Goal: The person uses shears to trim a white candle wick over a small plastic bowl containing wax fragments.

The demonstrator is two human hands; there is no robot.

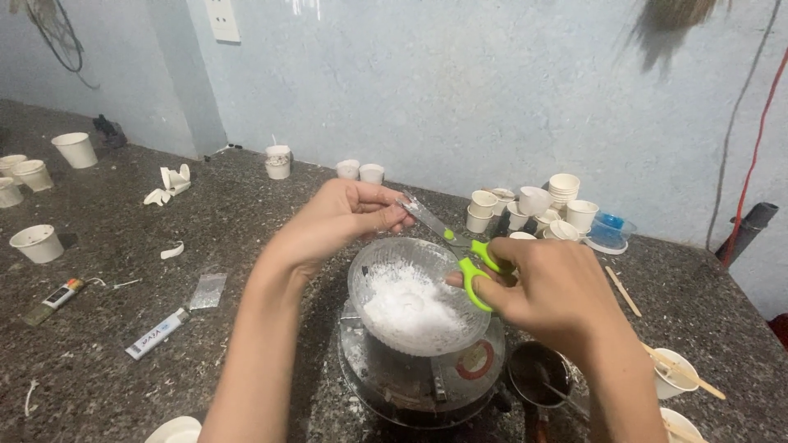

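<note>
My right hand (552, 289) grips green-handled scissors (460, 246), blades pointing up-left over a clear glass bowl (373, 267) of white flakes (410, 308). My left hand (345, 215) pinches a small thin piece at the blade tips, above the bowl's far rim. What the piece is cannot be told. The bowl sits on a round scale or burner (427, 381) on the dark stone counter (107, 279).
Several small white paper cups stand at the back right (533, 209) and far left (37, 242). A lighter (156, 334), a small clear bag (208, 290), a small dark pot (538, 373), wooden sticks (624, 291) and a blue lidded tub (609, 230) lie around.
</note>
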